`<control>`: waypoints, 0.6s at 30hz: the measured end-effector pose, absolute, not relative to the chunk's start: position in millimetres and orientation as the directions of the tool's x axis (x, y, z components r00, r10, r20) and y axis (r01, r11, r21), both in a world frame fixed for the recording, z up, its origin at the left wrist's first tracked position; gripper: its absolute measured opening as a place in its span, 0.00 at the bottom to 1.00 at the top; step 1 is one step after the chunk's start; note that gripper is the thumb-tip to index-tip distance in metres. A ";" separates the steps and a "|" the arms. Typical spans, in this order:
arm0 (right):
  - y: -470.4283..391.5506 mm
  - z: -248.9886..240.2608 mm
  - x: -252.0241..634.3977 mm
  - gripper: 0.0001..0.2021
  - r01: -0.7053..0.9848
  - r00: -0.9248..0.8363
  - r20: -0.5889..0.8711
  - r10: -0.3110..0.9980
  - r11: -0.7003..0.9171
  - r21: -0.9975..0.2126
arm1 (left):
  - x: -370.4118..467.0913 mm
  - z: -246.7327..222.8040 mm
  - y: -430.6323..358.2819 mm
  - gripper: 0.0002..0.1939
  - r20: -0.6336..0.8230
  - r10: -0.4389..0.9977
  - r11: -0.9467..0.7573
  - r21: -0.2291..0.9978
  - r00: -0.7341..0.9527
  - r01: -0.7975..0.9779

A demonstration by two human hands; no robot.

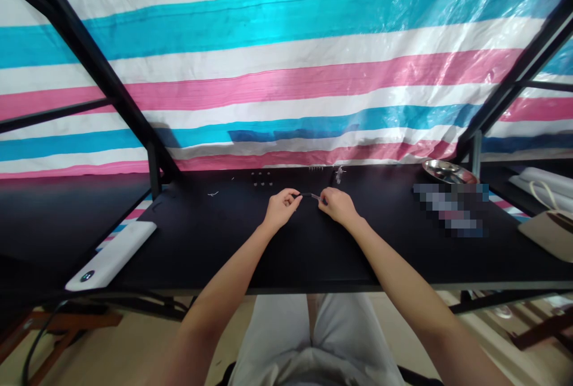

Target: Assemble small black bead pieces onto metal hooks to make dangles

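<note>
My left hand [281, 207] and my right hand [338, 203] meet over the middle of the black table. Stretched between them is a thin, short strip [306, 194], dark for most of its length and paler toward the right. The left thumb and fingers pinch its dark end. At the pale end, the right fingers are closed on it. What kind of thing it is, I cannot make out. Beyond the hands lie several small round pieces [262, 179] in two rows, a row of tiny pale pieces [316, 168] and a small shiny cluster [339, 174].
On the table's left edge lies a long white device [114, 255] with a round dark display. A shiny metal dish [449, 172] stands at the back right, near a blurred-out patch. Thin white scraps [213, 194] lie left of the hands. A striped plastic sheet [286, 76] hangs behind.
</note>
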State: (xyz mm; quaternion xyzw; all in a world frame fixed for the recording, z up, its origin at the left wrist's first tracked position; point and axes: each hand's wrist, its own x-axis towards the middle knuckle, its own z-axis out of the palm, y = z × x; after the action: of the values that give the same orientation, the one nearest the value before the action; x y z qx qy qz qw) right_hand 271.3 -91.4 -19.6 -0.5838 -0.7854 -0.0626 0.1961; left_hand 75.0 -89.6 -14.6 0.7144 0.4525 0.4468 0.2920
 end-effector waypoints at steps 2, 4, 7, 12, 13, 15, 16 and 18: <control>-92.2 -18.5 270.4 0.04 0.943 -0.256 0.391 0.884 0.318 -0.101 | 74.9 -14.4 -89.5 0.14 0.374 0.906 -0.423 0.817 0.199 0.392; -92.5 -18.5 269.5 0.04 0.944 -0.273 0.397 0.876 0.324 -0.067 | 74.7 -14.7 -89.5 0.14 0.379 0.902 -0.431 0.808 0.206 0.402; -92.5 -19.8 267.7 0.04 0.941 -0.296 0.399 0.868 0.336 -0.032 | 75.1 -15.8 -89.8 0.14 0.386 0.892 -0.451 0.788 0.235 0.418; -94.8 -19.4 263.1 0.04 0.930 -0.328 0.416 0.848 0.368 -0.018 | 77.2 -17.4 -91.2 0.13 0.381 0.872 -0.485 0.753 0.307 0.445; -95.6 -18.8 262.0 0.04 0.925 -0.338 0.419 0.843 0.379 -0.015 | 77.5 -17.6 -91.4 0.12 0.375 0.872 -0.485 0.749 0.316 0.451; -97.2 -17.5 260.3 0.04 0.917 -0.356 0.422 0.834 0.398 -0.011 | 77.9 -18.0 -91.4 0.12 0.366 0.872 -0.484 0.745 0.325 0.459; -97.8 -17.1 259.7 0.04 0.915 -0.361 0.422 0.831 0.403 -0.011 | 77.8 -18.3 -91.4 0.12 0.366 0.872 -0.484 0.744 0.325 0.461; -98.3 -16.8 259.2 0.04 0.913 -0.364 0.422 0.830 0.408 -0.016 | 77.7 -18.7 -91.1 0.12 0.369 0.870 -0.488 0.740 0.327 0.463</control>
State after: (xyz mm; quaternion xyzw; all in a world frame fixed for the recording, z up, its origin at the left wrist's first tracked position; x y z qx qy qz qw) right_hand 259.2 -98.3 -16.8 -0.5325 -0.8184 -0.1111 0.1855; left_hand 77.7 -91.1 -18.7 0.7710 0.4323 0.3866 0.2629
